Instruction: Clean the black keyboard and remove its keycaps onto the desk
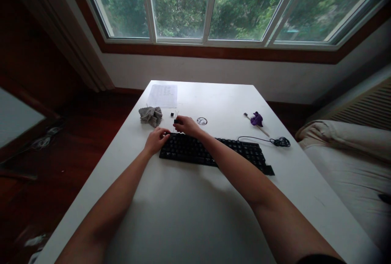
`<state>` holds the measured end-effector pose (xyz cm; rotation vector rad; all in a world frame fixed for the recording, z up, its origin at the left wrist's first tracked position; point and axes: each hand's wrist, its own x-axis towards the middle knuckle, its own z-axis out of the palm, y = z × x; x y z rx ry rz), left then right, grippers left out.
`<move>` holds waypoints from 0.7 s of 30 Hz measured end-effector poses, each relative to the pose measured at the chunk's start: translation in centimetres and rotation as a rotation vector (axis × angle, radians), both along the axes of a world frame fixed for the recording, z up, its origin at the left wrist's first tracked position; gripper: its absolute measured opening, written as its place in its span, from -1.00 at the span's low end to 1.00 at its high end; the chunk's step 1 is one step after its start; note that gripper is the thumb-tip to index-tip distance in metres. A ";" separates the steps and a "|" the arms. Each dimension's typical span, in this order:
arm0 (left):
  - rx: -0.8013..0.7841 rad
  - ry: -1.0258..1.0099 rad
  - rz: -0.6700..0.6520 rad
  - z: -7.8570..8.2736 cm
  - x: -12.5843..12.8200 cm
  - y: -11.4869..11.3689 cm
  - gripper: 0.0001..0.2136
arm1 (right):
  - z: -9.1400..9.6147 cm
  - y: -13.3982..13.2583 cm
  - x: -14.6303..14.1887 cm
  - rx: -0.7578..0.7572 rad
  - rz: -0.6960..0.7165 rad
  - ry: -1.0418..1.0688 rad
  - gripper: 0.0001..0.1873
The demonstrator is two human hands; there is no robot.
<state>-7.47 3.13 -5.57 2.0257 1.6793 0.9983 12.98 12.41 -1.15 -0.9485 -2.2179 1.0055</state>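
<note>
A black keyboard (195,150) lies across the white table in front of me. My left hand (156,139) is at its far left corner, fingers bent and closed on the edge. Just beyond the keyboard's back edge, my right hand (187,124) pinches a small black keycap puller (176,121) with thin wires sticking up from it. My right forearm passes over the keyboard and hides part of its keys. A loose black keycap (172,114) lies on the table a little left of my right hand.
A crumpled grey cloth (150,116) lies left, with a printed paper sheet (163,95) behind it. A ring-shaped mark or cable hole (202,121) is mid-table. Right are a purple cloth (257,119), a thin brush (247,115) and the coiled keyboard cable (281,141).
</note>
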 end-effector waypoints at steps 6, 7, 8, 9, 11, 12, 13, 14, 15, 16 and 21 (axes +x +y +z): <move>0.018 0.003 0.025 -0.2 0.0 0.1 -0.77 | 1.1 -2.0 0.1 0.295 0.039 -0.148 -0.90; 0.023 0.006 0.027 -0.1 0.0 0.1 -0.77 | 1.2 -2.5 0.3 0.326 0.040 -0.157 -0.92; 0.028 0.010 0.029 -0.1 0.1 0.0 -0.77 | 1.3 -2.9 0.5 0.348 0.040 -0.156 -0.93; 0.033 0.014 0.031 0.0 0.1 0.0 -0.77 | 1.4 -3.3 0.7 0.360 0.034 -0.149 -0.94; 0.038 0.023 0.034 0.1 0.2 0.0 -0.78 | 1.3 -3.8 1.2 0.360 -0.001 -0.129 -0.93; 0.036 0.026 0.034 0.2 0.2 -0.1 -0.78 | 1.3 -4.0 1.5 0.353 -0.019 -0.120 -0.91; 0.032 0.028 0.033 0.2 0.3 -0.1 -0.78 | 1.3 -4.1 1.7 0.344 -0.036 -0.113 -0.89; 0.027 0.028 0.029 0.3 0.3 -0.1 -0.78 | 1.3 -4.1 1.8 0.339 -0.046 -0.105 -0.87; 0.022 0.027 0.025 0.3 0.3 -0.1 -0.78 | 1.4 -4.2 1.9 0.337 -0.048 -0.096 -0.85; 0.019 0.025 0.020 0.3 0.3 -0.1 -0.78 | 1.4 -4.2 1.9 0.338 -0.044 -0.086 -0.84; 0.022 0.017 0.014 0.3 0.2 -0.1 -0.79 | 2.1 -4.3 1.3 0.363 -0.048 -0.018 -0.80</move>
